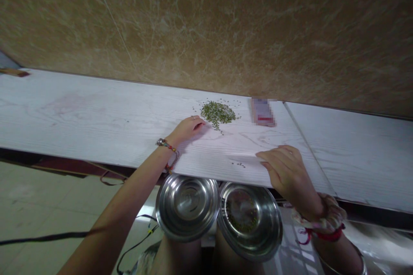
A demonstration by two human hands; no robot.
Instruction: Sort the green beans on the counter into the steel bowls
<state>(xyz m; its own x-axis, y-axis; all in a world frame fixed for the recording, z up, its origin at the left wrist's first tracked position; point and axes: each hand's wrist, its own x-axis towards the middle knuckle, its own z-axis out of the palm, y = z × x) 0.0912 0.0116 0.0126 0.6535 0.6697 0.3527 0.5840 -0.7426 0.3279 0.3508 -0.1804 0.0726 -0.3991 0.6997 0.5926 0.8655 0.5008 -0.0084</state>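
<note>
Small green beans [218, 113], which look like mung beans, lie in a loose pile on the white wood-grain board. Just left of the pile rests my left hand [189, 129], its fingers curled together; whatever they hold is hidden. My right hand [285, 167] is closed in a pinch over the board's front part, with a thin pale flat piece [248, 155] showing at its fingertips. Several small beans [238, 164] lie in a short row below that piece. Under the board's edge, the right steel bowl [271, 236] has beans inside, and the left steel bowl [164, 219] shows a shiny bare bottom.
A brown marbled wall [206, 30] runs behind the board [80, 116]. By the wall lies a blurred-out flat rectangular thing [263, 111]. The bowls sit on my lap. A seam crosses the board at right. Black cables [45, 237] show at lower left.
</note>
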